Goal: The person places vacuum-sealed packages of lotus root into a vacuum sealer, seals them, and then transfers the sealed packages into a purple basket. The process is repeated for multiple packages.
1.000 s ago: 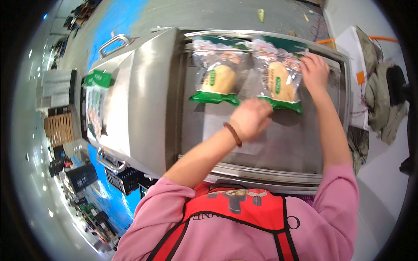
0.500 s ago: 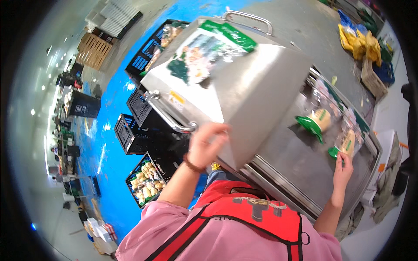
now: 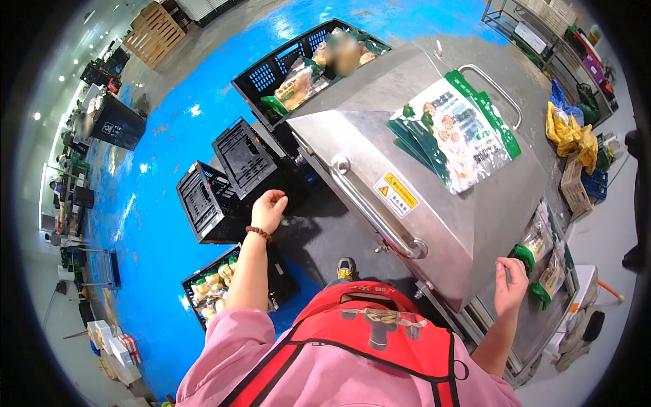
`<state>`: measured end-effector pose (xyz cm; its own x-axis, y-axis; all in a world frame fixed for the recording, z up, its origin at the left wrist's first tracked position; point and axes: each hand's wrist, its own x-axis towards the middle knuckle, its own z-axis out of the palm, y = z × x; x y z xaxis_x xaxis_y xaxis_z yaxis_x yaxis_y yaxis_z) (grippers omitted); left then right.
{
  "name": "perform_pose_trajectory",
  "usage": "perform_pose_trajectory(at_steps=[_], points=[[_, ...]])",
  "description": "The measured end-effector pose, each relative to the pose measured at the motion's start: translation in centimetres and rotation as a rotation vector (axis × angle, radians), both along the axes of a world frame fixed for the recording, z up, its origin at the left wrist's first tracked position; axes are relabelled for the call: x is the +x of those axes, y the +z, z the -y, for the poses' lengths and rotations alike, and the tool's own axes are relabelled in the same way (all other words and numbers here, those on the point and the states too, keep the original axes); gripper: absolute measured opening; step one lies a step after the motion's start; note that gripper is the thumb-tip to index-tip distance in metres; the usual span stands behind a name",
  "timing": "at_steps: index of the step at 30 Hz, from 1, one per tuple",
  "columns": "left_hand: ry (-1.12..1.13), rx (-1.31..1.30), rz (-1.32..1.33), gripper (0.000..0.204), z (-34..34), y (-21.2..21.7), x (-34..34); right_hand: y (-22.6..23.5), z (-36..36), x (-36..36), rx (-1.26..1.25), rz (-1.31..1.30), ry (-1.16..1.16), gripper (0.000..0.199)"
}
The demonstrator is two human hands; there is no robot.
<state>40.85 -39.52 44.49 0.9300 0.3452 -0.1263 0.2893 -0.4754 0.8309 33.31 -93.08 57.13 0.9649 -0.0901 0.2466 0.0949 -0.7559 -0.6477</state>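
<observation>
Inside a food-packing plant or warehouse: glossy blue-painted concrete floor [image 3: 163, 169], stainless-steel sealing machine [image 3: 434, 197] topped with printed pouches [image 3: 461, 132]. Black plastic crates [image 3: 224, 183] of bagged produce, stacked wooden pallets [image 3: 152, 27] and wire shelving [image 3: 536, 27] ranged around.

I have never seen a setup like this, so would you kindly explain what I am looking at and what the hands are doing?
The picture comes from a wide camera on a person's head, looking down, so edges bend. The big steel box is a machine with a hinged lid; a stack of printed empty bags lies on top of it. The left hand hangs empty over black crates; a lower crate holds filled packs. The right hand rests at the machine's bed beside green-edged food pouches; whether it grips anything is unclear.
</observation>
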Motion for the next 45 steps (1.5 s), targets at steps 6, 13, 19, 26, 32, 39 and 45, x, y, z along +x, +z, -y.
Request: perform_pose_trajectory(at_steps=[6,13,19,26,32,39,45], points=[[-0.03,0.032,0.137,0.024,-4.5,3.4,8.2,-0.6,-3.7,4.3,0.008,0.045,0.041,0.008],[-0.097,0.174,0.268,0.041,-9.1,3.4,22.9,1.5,-7.5,8.4,-0.09,0.071,0.044,0.006],[-0.194,0.424,0.191,0.06,-10.4,2.0,38.8,1.5,-11.0,12.0,-0.14,0.041,-0.147,0.006],[-0.423,0.603,0.137,0.087,-14.6,-11.2,55.6,0.8,-17.7,12.5,-0.191,-0.13,-0.476,0.007],[-0.326,0.84,-0.197,0.102,-12.2,-14.2,61.6,2.4,-23.7,13.3,-0.181,-0.299,-0.668,0.006],[-0.69,0.751,-0.394,0.051,-11.2,-16.8,62.8,2.8,-27.3,17.8,-0.181,-0.297,-0.677,0.006],[-0.819,0.941,-0.631,0.117,-5.7,-16.1,60.6,2.4,-29.9,20.8,-0.182,-0.317,-0.693,0.006]])
